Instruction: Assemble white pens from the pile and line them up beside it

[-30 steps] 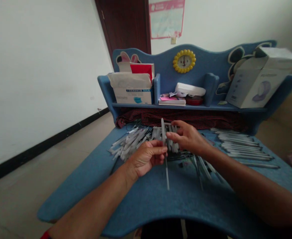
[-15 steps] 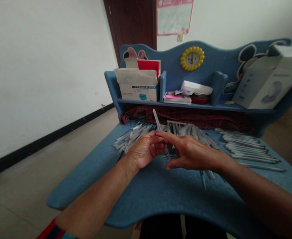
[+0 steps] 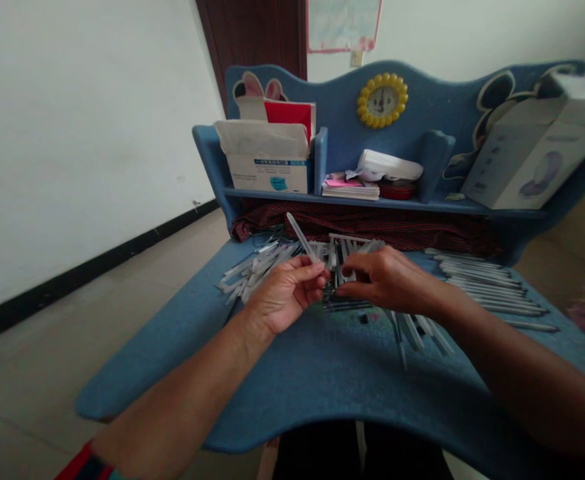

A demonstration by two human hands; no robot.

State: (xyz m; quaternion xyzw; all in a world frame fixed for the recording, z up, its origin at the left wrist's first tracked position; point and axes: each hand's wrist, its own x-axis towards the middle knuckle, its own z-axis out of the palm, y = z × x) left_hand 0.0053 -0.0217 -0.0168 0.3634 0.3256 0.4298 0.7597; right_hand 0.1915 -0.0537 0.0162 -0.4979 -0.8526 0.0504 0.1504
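Note:
My left hand (image 3: 285, 297) is closed in a pinch on a thin grey-white pen barrel (image 3: 300, 237) that slants up and to the left above the blue desk (image 3: 322, 380). My right hand (image 3: 385, 280) lies just right of it, fingers curled down onto a cluster of dark pen refills (image 3: 345, 305) at the desk's middle. What the right fingers hold, if anything, is hidden. A heap of white pen parts (image 3: 257, 270) lies behind the left hand.
A row of assembled grey pens (image 3: 482, 283) lies at the right. The desk's shelf holds a mask box (image 3: 267, 167), booklets (image 3: 350, 189) and a tilted white carton (image 3: 537, 157). A dark red cloth (image 3: 397, 230) lies under the shelf. Floor drops off left.
The pen barrel has tilted from upright to slanting left. My right hand left the barrel, opened briefly, then came down on the dark refills. The view has shifted slightly.

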